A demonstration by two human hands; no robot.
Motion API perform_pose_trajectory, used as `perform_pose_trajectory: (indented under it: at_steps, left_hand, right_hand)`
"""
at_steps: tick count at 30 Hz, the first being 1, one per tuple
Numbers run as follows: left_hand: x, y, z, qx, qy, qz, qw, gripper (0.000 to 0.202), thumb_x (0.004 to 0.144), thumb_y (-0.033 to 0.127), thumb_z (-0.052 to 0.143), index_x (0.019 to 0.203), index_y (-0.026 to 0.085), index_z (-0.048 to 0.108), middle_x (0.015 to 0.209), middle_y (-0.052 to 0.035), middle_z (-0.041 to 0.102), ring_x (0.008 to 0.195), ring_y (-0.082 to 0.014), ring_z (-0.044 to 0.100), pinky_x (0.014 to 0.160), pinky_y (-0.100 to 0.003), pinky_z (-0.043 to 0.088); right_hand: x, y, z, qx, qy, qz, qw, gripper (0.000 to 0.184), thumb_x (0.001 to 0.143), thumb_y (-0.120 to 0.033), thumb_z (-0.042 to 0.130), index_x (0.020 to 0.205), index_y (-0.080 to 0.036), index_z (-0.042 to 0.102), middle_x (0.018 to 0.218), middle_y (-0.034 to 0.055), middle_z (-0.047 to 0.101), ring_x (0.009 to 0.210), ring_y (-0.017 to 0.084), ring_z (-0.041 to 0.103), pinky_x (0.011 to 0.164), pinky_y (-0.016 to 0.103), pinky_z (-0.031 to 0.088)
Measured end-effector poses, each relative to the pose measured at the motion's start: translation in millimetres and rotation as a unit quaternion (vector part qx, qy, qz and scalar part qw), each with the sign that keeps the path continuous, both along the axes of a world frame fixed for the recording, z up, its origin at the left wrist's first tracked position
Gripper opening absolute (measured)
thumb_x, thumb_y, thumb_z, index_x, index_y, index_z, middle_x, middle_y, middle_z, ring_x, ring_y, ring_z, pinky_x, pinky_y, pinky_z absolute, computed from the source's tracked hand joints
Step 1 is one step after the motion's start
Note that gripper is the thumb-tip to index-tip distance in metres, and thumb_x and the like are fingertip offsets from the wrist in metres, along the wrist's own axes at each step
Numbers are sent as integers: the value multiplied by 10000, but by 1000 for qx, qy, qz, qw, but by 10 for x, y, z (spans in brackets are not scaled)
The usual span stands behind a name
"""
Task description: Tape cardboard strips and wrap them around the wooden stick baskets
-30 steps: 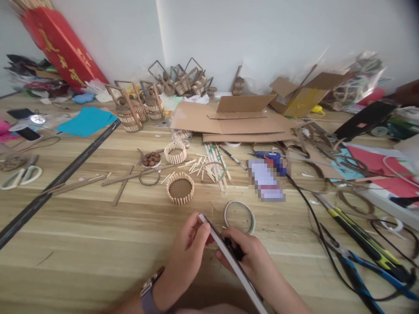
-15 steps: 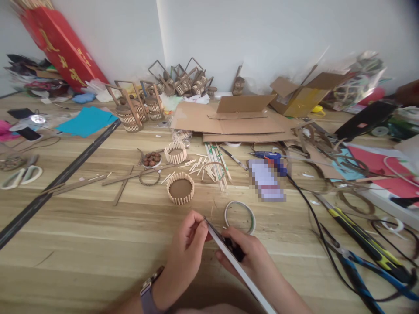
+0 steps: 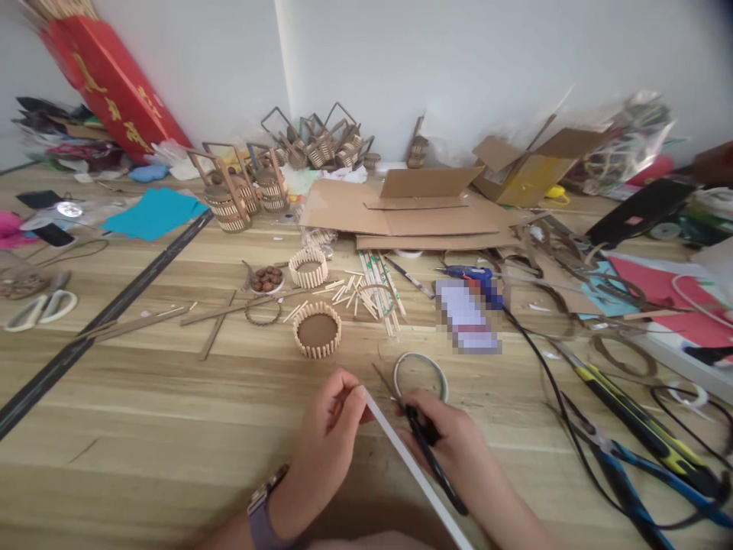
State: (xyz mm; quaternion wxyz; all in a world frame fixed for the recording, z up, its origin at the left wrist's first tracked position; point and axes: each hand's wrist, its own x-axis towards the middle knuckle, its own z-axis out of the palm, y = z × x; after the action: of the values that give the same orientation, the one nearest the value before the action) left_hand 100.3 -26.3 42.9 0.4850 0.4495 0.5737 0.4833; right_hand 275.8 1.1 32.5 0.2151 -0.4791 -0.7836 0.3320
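My left hand (image 3: pixel 332 431), with a watch on the wrist, pinches the far end of a long white strip (image 3: pixel 418 477) that runs back toward me on the right. Black scissors (image 3: pixel 421 443) are gripped in my right hand (image 3: pixel 458 451), their blades open and pointing up-left just right of the strip's end. Just beyond my hands a roll of tape (image 3: pixel 420 374) lies flat on the wooden floor. A small round basket of sticks (image 3: pixel 317 330) stands a little farther off, to the left of the tape.
Loose sticks (image 3: pixel 366 294), a second small basket (image 3: pixel 308 267) and a dish of beads (image 3: pixel 265 279) lie beyond. Flat cardboard (image 3: pixel 395 210), finished baskets (image 3: pixel 229 195) and a blue glue gun (image 3: pixel 473 275) are farther back. Pliers, cutters and cables (image 3: pixel 641 435) sprawl at right; white scissors (image 3: pixel 40 308) at left.
The scissors have come away from the strip's edge and their blades now stand open to its right. My left hand keeps its pinch on the strip's end.
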Motion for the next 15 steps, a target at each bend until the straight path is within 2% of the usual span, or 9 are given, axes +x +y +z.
perform_pose_trajectory:
  at_steps: [2, 4, 6, 11, 15]
  left_hand:
    - [-6, 12, 17, -5, -4, 7, 1000, 248, 875, 368, 471, 676, 221, 475, 615, 43, 489, 607, -137, 507, 577, -231, 413]
    - [-14, 23, 30, -15, -10, 7, 1000, 243, 857, 364, 482, 662, 219, 481, 605, 39, 494, 596, -138, 498, 565, -234, 403]
    - [-23, 32, 36, -25, -14, 6, 1000, 240, 836, 364, 495, 647, 216, 486, 593, 39, 493, 579, -136, 480, 555, -236, 388]
    - [-48, 59, 18, -37, -27, 3, 999, 242, 792, 393, 527, 636, 209, 500, 585, 36, 487, 572, -133, 441, 546, -239, 362]
    - [-64, 65, 17, -29, -20, 2, 999, 242, 780, 392, 537, 627, 206, 510, 579, 38, 464, 574, -134, 420, 537, -240, 349]
  right_hand:
    - [129, 44, 20, 30, -30, -39, 998, 202, 841, -387, 581, 922, -215, 647, 715, 11, 667, 609, 169, 633, 558, 232, 473]
    - [325, 96, 38, 56, -70, -68, 994, 274, 860, -396, 555, 1063, -235, 642, 893, 55, 713, 731, 206, 688, 633, 268, 523]
    - [576, 148, 50, 69, -121, -71, 988, 336, 875, -365, 516, 1175, -256, 619, 1029, 85, 708, 810, 229, 706, 660, 297, 548]
    - [1208, 251, 20, 72, -218, -34, 973, 415, 880, -318, 495, 1281, -274, 589, 987, 89, 703, 828, 244, 710, 721, 334, 574]
    - [1394, 269, 40, 86, -242, -26, 966, 406, 857, -355, 507, 1224, -253, 646, 1047, 116, 711, 921, 280, 701, 802, 398, 573]
